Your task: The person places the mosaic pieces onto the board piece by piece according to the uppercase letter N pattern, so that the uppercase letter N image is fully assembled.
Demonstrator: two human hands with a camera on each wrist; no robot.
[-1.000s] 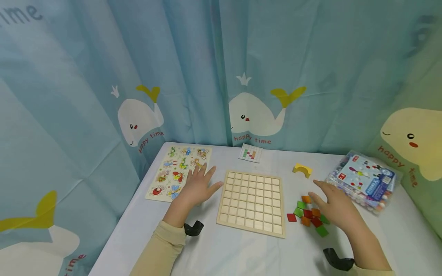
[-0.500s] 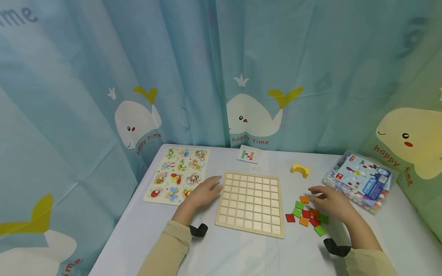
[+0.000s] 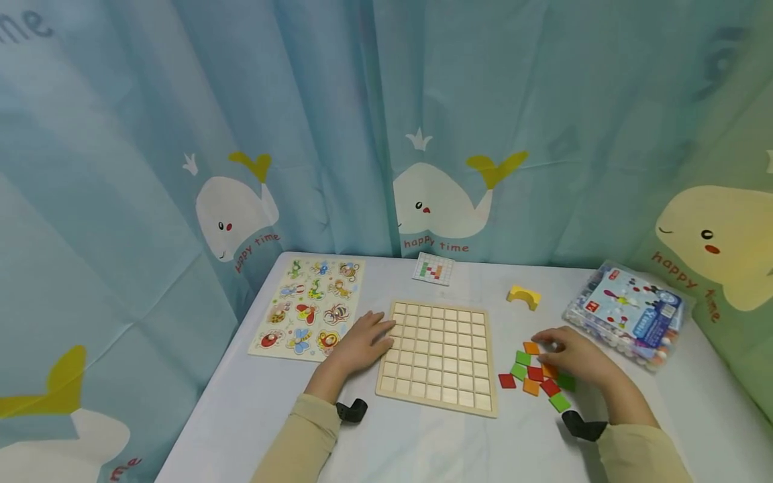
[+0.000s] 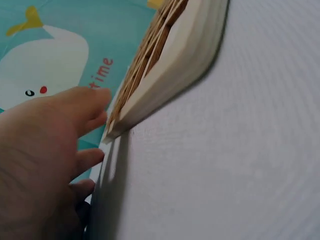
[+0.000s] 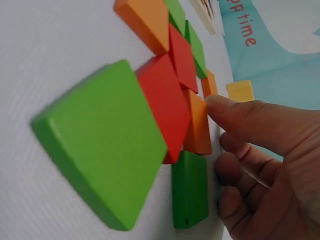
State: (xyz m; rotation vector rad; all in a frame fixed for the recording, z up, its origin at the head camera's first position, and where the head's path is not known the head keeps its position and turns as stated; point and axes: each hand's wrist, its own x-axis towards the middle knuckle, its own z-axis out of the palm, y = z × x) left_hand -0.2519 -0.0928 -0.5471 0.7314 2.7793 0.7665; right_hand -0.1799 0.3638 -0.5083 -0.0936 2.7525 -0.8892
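Observation:
A wooden grid board (image 3: pixel 437 359) lies flat on the white table. My left hand (image 3: pixel 360 342) is at its left edge, fingertips at the rim and fingers relaxed; in the left wrist view the thumb is close to the board's side (image 4: pixel 165 87). Right of the board lies a loose cluster of red, green and orange square tiles. My right hand (image 3: pixel 576 355) hovers over its right side, fingers loosely bent. In the right wrist view, the thumb is close to an orange tile (image 5: pixel 198 122), with a green tile (image 5: pixel 102 145) nearest the camera. No tile shows held between the fingers.
An insect picture puzzle board (image 3: pixel 308 305) lies at the left. A small pattern card (image 3: pixel 433 269) is behind the grid board. A yellow arch block (image 3: pixel 524 296) and a clear box of small parts (image 3: pixel 631 315) are at the back right. A whale-print curtain (image 3: pixel 338 134) hangs behind.
My left hand has come off the insect puzzle board, moving right and down to the grid board's left edge. My right hand has lowered toward the tiles, its fingers bending more.

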